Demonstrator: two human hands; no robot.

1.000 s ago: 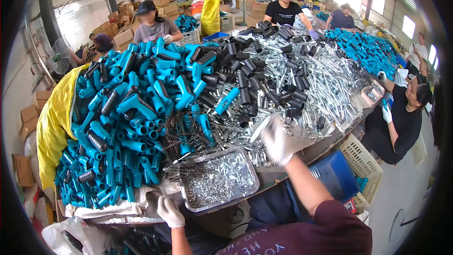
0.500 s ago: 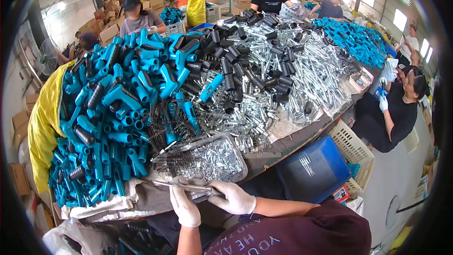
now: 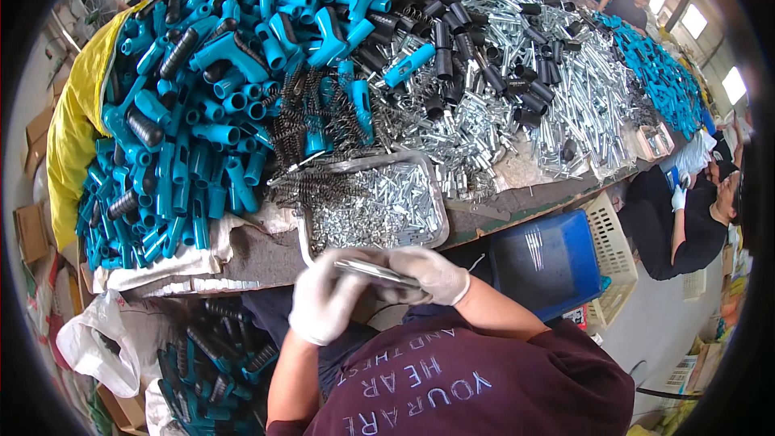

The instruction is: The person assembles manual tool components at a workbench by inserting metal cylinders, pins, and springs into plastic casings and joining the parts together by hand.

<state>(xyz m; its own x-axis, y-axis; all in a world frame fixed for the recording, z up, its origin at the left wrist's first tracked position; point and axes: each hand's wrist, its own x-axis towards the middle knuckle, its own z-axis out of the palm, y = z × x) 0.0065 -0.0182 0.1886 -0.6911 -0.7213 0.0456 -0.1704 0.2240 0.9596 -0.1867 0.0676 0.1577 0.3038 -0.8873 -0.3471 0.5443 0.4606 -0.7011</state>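
Note:
A slim, shiny silver metal piece (image 3: 376, 273) lies across both of my white-gloved hands, close to my chest. The fingers of my left hand (image 3: 327, 300) are closed round its left end. My right hand (image 3: 432, 276) grips the other end, its fingertips partly hidden beneath and blurred. Just beyond my hands, at the table's near edge, stands a clear plastic tray (image 3: 442, 222) full of small metal pins and bits. Dark coil springs (image 3: 295, 125) heap up behind and over the tray's left side.
Teal pistol-shaped housings (image 3: 218, 56) pile high at the left against a yellow sack (image 3: 74, 161). Black sleeves (image 3: 494, 79) and silver rods (image 3: 585, 105) cover the far table. Right of me are a blue bin (image 3: 557, 266) and a cream crate (image 3: 609, 234). A co-worker (image 3: 674, 218) sits beyond.
My view has tilted down, so the table appears higher. My hands have drawn in nearer my body with the metal piece, which is now blurred and more tilted.

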